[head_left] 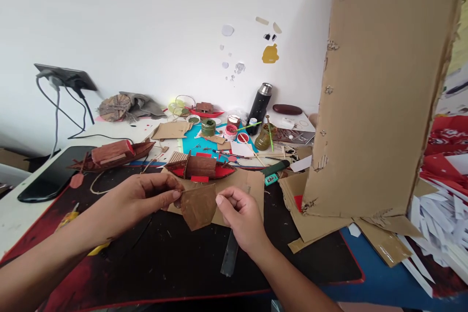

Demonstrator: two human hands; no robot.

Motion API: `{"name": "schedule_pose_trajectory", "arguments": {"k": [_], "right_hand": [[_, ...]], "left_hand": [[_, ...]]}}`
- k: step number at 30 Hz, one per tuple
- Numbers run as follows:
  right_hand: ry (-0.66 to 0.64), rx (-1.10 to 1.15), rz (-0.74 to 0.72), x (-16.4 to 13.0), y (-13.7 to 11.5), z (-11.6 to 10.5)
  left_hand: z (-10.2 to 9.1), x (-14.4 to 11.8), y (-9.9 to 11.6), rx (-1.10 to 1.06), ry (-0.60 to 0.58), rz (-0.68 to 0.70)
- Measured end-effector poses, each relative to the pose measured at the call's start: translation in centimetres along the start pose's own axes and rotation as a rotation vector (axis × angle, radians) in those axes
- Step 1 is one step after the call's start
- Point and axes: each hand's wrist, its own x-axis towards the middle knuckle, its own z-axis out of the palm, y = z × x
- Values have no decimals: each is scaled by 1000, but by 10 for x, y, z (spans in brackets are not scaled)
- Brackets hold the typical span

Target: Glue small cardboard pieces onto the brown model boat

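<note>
Between my two hands is a small brown cardboard piece, with a straight top edge and a narrower bottom. My left hand pinches its upper left corner between thumb and fingers. At the upper right edge, my right hand grips it the same way. Just behind it sits a model boat with a red inside and a brown curved roof, resting on a flat cardboard sheet. A second brown model boat lies to the left, a reddish paddle beside it.
A tall cardboard box stands at the right, near white paper strips. Paint jars and a black thermos stand at the back. A dark phone lies left; a grey strip lies on the black mat.
</note>
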Motion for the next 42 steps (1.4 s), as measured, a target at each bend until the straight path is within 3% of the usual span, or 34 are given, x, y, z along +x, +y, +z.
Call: {"name": "schedule_pose_trajectory", "arguments": {"k": [3, 7, 13, 16, 19, 30, 37, 42], "right_hand": [[-20, 28, -2, 0, 1, 3], [-59, 84, 9, -2, 1, 6], [-56, 119, 16, -2, -1, 4], [-69, 112, 42, -5, -1, 3], [-105, 104, 65, -8, 3, 5], [-197, -157, 10, -14, 7, 24], [-287, -300, -66, -16, 5, 46], [-391, -412, -223, -17, 6, 67]], "left_hand": [[-1, -4, 2, -68, -46, 8], [-8, -8, 2, -87, -11, 2], [-37, -23, -8, -83, 270, -79], [-50, -35, -14, -196, 430, -184], [-59, -45, -19, -310, 508, -275], [-71, -61, -39, -196, 604, -213], [-73, -61, -37, -157, 515, -213], [-72, -65, -35, -177, 570, -203]]}}
